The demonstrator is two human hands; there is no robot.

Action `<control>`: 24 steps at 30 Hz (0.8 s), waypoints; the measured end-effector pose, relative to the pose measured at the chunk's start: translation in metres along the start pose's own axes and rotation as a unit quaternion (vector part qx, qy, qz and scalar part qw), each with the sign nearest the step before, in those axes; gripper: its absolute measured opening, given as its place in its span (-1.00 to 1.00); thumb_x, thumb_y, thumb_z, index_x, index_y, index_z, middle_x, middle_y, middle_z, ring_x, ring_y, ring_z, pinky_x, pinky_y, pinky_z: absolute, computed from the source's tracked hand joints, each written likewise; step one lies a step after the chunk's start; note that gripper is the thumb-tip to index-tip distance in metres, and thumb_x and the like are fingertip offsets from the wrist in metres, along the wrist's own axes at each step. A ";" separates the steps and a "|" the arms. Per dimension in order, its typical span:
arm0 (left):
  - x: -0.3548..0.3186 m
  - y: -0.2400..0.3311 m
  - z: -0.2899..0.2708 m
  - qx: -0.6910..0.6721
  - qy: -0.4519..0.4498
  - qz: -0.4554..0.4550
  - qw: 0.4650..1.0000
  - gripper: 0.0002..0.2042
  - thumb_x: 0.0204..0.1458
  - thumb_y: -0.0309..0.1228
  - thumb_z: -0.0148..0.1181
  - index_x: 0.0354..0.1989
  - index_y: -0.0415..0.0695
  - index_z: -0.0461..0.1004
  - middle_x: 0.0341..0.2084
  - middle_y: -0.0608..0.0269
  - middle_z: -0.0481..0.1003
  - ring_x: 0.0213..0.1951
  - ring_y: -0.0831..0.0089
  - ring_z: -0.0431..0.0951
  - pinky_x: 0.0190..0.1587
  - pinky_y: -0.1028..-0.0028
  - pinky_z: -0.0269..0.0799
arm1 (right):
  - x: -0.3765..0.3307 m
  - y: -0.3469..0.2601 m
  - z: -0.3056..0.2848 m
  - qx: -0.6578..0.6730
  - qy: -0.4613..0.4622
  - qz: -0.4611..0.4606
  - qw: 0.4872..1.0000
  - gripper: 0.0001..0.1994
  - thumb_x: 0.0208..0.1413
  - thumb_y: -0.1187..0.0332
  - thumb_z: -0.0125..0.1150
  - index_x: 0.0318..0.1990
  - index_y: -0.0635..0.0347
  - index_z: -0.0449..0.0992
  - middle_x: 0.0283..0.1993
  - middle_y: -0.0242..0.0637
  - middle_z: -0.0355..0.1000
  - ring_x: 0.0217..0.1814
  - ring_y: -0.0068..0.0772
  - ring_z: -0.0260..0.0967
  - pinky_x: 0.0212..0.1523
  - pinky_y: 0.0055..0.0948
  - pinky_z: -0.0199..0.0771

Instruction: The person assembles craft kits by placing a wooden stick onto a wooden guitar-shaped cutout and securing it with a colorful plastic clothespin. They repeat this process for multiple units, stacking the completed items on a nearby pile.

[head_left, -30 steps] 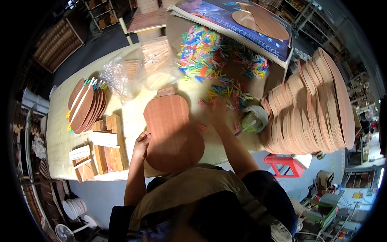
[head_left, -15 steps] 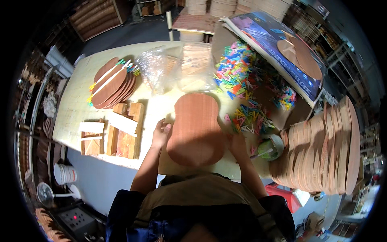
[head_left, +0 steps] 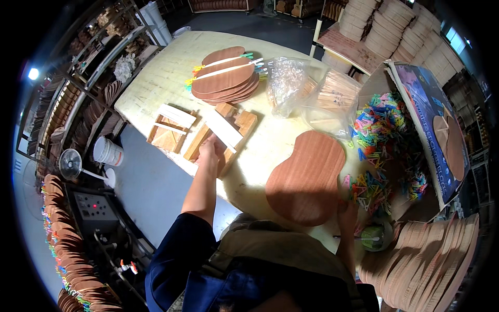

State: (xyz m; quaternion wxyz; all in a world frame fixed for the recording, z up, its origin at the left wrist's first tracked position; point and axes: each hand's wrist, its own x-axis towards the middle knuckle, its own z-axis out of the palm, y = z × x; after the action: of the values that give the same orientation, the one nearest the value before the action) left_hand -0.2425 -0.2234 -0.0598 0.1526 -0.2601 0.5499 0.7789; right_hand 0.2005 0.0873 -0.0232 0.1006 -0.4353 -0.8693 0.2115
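A brown guitar-shaped wooden plate lies flat on the pale table in front of me. My right hand is at its lower right edge, in shadow, with fingers stretched along it. Over to the left, my left hand reaches into a wooden block holder, beside the white strip lying across it. Its fingertips are partly hidden there, so their grip is unclear. A second, smaller wooden holder with white strips stands to its left.
Behind the holders is a pile of brown plates with white strips and clothespins. Clear bags of thin sticks lie farther back. Colourful clothespins fill an open carton. A green bowl and stacked curved wood are right.
My left hand has left the plate's left side and moved to the block holder. My right hand stays by the plate. The whole view has turned left.
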 end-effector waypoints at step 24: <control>-0.195 -0.075 0.129 0.395 -0.358 0.555 0.638 -0.92 -0.20 -0.65 0.22 -0.53 -0.23 0.46 -0.45 0.06 0.43 -0.31 0.13 0.43 -0.20 0.31 0.40 | 0.022 -0.021 -0.020 0.609 -0.042 0.130 0.781 -0.79 0.10 0.43 0.06 -0.17 0.30 0.54 -0.18 -0.28 0.49 -0.16 -0.55 0.37 -0.14 -0.57 0.35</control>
State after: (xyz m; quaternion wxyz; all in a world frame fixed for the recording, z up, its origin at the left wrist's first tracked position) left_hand -0.0746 -0.0672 0.0270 -0.0353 0.4786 0.7484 0.4578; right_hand 0.1790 0.0994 0.0044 0.2793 -0.3832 -0.4978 0.7262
